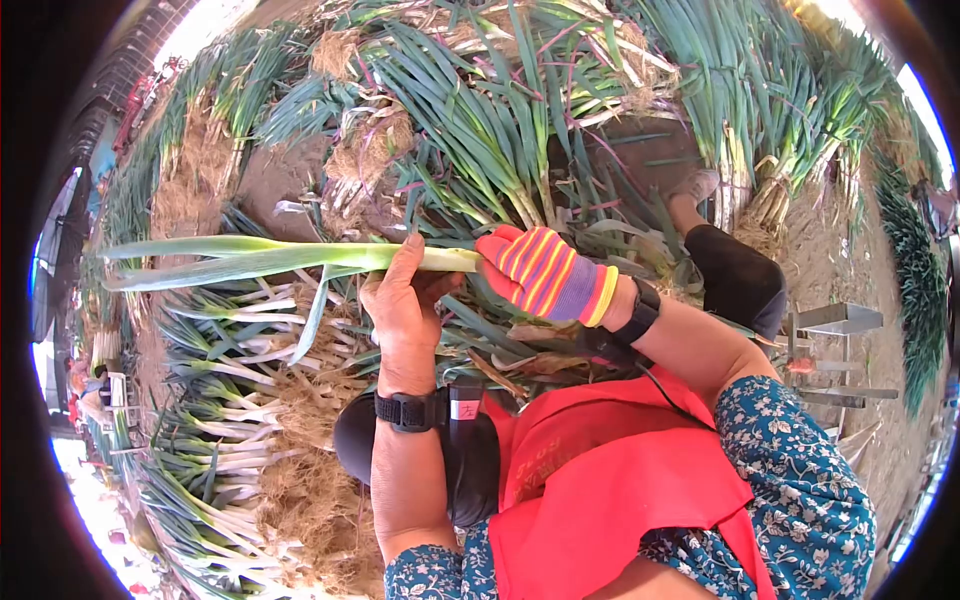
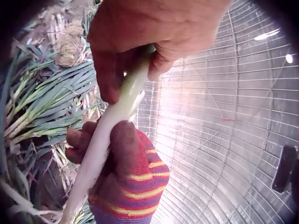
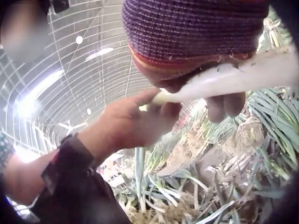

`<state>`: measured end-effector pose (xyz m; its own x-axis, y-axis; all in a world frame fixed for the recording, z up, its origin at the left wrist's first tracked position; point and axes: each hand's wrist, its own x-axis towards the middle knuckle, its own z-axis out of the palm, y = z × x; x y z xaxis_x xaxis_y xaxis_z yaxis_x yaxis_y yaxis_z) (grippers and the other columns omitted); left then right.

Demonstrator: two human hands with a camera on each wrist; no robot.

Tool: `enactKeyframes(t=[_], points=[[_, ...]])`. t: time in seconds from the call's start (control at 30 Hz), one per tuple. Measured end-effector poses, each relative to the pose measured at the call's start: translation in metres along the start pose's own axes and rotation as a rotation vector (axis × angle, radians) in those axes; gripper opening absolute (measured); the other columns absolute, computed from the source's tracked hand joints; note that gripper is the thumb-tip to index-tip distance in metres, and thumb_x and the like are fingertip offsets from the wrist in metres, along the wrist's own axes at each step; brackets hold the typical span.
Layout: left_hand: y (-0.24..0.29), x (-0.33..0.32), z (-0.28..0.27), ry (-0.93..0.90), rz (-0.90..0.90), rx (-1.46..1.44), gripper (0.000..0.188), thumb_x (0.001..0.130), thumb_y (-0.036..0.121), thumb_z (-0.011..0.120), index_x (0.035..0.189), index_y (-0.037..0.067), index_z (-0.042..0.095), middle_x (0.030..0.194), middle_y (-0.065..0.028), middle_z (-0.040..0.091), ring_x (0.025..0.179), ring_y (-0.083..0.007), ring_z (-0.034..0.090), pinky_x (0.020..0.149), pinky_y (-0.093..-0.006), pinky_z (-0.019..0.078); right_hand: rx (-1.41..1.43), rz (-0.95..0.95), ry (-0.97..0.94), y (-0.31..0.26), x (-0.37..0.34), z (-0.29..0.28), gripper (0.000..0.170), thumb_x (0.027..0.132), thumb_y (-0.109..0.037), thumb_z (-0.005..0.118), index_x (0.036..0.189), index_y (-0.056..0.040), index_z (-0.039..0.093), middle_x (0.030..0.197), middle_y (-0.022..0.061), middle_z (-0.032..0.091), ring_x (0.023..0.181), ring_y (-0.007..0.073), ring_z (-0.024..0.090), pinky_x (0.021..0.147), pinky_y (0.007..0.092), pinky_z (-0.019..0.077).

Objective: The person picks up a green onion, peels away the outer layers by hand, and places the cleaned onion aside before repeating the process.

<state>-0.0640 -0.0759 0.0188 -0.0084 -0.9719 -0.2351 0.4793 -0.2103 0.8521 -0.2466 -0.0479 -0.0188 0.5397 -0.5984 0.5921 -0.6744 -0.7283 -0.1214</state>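
Note:
A long green onion (image 1: 300, 257) lies level across the head view, its leaves trailing left. My bare left hand (image 1: 405, 300) grips it where the green turns pale, thumb on the near side. My right hand (image 1: 550, 275), in a striped knit glove, pinches the white stem just to the right. The left wrist view shows the gloved thumb and fingers around the white stalk (image 2: 100, 135), close below the bare fingers. A torn flap of skin stands out from the stem between the hands. From the right wrist, the white end (image 3: 271, 70) runs past the glove.
Rows of green onions (image 1: 220, 420) with tangled roots (image 1: 310, 490) lie at lower left. Bundles stand at upper right (image 1: 735, 100), with more heaped ahead (image 1: 460, 120). A metal stand (image 1: 840, 320) is at right. Loose leaves litter the ground beneath the hands.

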Motion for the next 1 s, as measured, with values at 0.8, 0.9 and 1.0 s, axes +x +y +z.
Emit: enactKeyframes(t=[0.8, 0.9, 1.0], points=[[-0.002, 0.005, -0.016, 0.096, 0.002, 0.053, 0.017, 0.082, 0.011, 0.066, 0.09, -0.001, 0.057, 0.076, -0.0093, 0.061, 0.058, -0.0199, 0.062, 0.048, -0.0311, 0.0573, 1.081, 0.771, 0.198, 0.001, 0.029, -0.003, 0.022, 0.075, -0.002, 0.067, 0.092, 0.0017, 0.054, 0.092, 0.015, 0.058, 0.083, 0.0276, 0.059, 0.073, 0.0296, 0.0486], [0.0, 0.001, -0.008, 0.085, -0.002, 0.039, 0.017, 0.082, 0.011, 0.066, 0.09, -0.001, 0.057, 0.076, -0.0096, 0.061, 0.058, -0.0196, 0.062, 0.049, -0.0307, 0.057, 0.428, 0.246, 0.343, -0.013, 0.04, 0.007, 0.02, 0.072, -0.011, 0.069, 0.088, -0.002, 0.06, 0.085, 0.0166, 0.061, 0.075, 0.0338, 0.06, 0.061, 0.0386, 0.0489], [-0.001, -0.003, -0.006, 0.058, -0.008, 0.046, 0.017, 0.083, 0.012, 0.066, 0.09, -0.001, 0.057, 0.076, -0.0101, 0.061, 0.06, -0.0192, 0.063, 0.049, -0.0302, 0.0566, 0.499, 0.245, 0.308, -0.014, 0.04, 0.015, 0.021, 0.071, -0.01, 0.069, 0.088, -0.0016, 0.059, 0.082, 0.0169, 0.06, 0.074, 0.0347, 0.059, 0.059, 0.0398, 0.0486]])
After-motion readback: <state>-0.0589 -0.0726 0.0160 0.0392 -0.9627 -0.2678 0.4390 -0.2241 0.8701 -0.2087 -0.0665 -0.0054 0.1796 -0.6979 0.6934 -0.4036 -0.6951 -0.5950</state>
